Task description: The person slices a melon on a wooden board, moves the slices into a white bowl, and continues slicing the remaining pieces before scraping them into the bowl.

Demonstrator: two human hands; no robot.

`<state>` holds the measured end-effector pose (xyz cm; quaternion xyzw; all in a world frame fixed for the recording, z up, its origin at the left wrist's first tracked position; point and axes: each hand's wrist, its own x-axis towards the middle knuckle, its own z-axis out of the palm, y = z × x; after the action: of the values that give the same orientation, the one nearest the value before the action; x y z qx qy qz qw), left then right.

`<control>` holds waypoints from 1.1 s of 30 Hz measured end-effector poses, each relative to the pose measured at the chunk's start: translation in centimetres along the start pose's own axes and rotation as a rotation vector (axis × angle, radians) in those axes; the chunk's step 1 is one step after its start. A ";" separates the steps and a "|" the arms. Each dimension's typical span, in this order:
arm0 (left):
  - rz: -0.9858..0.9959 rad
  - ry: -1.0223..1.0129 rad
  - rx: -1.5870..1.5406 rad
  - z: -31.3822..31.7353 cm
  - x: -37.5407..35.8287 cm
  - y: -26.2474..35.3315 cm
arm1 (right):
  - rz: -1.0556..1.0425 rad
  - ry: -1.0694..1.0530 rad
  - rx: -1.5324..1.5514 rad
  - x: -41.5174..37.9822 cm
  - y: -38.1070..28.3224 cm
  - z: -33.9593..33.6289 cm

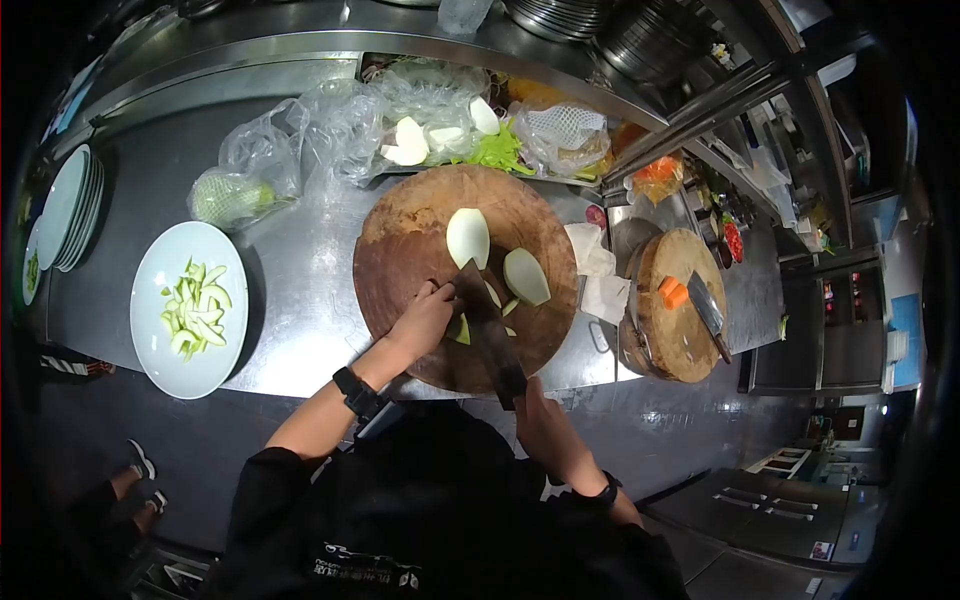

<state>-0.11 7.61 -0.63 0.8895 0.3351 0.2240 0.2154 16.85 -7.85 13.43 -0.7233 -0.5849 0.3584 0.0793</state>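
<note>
A cleaver point(486, 325) is in my right hand point(547, 432), its fingers wrapped round the handle. The dark blade lies over a round wooden chopping board point(395, 235). Against the blade's left side, my left hand point(425, 318) is curled down on a pale green vegetable piece point(459, 329), mostly hidden by the fingers and blade. Two larger peeled pieces rest on the board: a whitish one point(468, 238) beyond the blade tip and a pale green one point(526, 277) to its right. Small slivers point(510, 307) lie beside the blade.
A white oval plate point(150, 345) with cut green slices stands left, near stacked plates point(84, 210). Bagged vegetables point(232, 196) lie behind. At right, a second board point(660, 345) bears orange pieces point(672, 292) and a knife point(706, 305). Another person's legs point(127, 483) show lower left.
</note>
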 end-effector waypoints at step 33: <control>-0.043 -0.014 -0.092 -0.9 -0.6 -0.9 | -0.043 0.068 0.038 2.1 0.8 4.1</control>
<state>-1.44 7.99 -0.50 0.8728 0.3420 0.2280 0.2631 15.12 -7.41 9.14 -0.7206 -0.5905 0.3427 0.1206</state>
